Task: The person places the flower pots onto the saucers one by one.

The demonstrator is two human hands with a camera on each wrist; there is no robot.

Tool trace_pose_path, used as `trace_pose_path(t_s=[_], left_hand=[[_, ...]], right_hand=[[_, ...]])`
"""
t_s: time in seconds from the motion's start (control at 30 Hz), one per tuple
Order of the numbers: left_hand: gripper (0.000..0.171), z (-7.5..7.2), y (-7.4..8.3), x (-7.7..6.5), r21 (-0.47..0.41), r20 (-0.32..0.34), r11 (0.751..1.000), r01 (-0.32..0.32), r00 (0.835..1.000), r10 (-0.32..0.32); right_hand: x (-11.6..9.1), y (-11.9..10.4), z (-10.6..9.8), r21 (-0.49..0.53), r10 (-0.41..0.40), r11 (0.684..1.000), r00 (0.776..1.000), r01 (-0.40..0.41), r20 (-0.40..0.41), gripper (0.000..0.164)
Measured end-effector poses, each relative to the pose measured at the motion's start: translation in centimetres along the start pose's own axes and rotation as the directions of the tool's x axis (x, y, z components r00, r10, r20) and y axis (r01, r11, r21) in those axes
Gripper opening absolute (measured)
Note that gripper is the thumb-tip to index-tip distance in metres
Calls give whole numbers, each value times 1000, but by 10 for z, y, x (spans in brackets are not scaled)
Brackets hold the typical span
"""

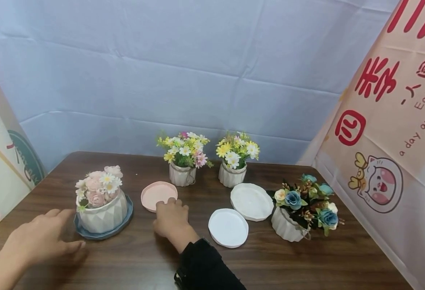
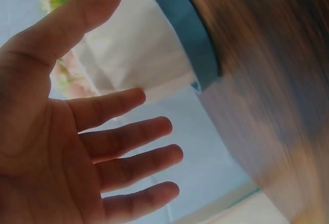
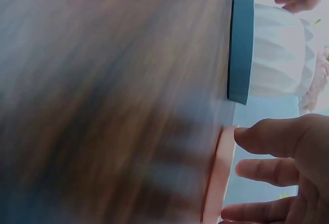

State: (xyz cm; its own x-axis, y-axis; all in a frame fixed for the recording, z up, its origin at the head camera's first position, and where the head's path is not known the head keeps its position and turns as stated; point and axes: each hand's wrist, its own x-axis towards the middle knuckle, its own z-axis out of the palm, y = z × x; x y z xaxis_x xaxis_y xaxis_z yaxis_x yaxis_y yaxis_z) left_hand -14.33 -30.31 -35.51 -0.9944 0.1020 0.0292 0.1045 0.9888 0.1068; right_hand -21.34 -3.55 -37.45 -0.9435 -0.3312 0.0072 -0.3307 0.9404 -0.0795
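Observation:
A white faceted pot (image 1: 104, 215) of pink and white flowers stands on a blue saucer (image 1: 130, 209) at the table's left. My left hand (image 1: 40, 235) is beside that pot, its fingers spread and nothing held; in the left wrist view the palm (image 2: 46, 157) faces the pot. My right hand (image 1: 172, 219) reaches to the near rim of a pink saucer (image 1: 158, 191). In the right wrist view its thumb and fingers are apart, with the thumb tip (image 3: 244, 135) right at the edge of the pink saucer (image 3: 218, 183).
Two white saucers (image 1: 228, 228) (image 1: 252, 201) lie right of my right hand. Pots of yellow and white flowers (image 1: 182, 175) (image 1: 232, 176) stand at the back of the brown table (image 1: 133, 262). A white pot (image 1: 286, 226) with blue roses leans at the right. Cloth (image 1: 198, 72) hangs behind.

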Motion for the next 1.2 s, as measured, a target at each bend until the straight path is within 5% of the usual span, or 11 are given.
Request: trace_pose_path(t_s=[0.27,0.47,0.73,1.03,1.2], left_hand=[[91,-3,22,-9,-4,-18,1000,-24,1000,24],[80,0,41,-12,-24,-92,994,-104,991,101],[70,-3,64,-10,-110,-109,974,-196,977,184],[50,4,88,6,-119,-173,906,-407,907,384],[52,9,99,14,-148,-145,897,-416,907,397]], right_hand=[[-3,15,-4,9,-3,1000,1000,3,-6,27],[-1,26,-3,24,3,1000,1000,-3,-7,31],[0,42,-4,59,19,998,1000,-19,3,38],[-3,56,-10,103,6,995,999,-10,42,34],[-5,61,-14,121,3,993,998,-9,57,41]])
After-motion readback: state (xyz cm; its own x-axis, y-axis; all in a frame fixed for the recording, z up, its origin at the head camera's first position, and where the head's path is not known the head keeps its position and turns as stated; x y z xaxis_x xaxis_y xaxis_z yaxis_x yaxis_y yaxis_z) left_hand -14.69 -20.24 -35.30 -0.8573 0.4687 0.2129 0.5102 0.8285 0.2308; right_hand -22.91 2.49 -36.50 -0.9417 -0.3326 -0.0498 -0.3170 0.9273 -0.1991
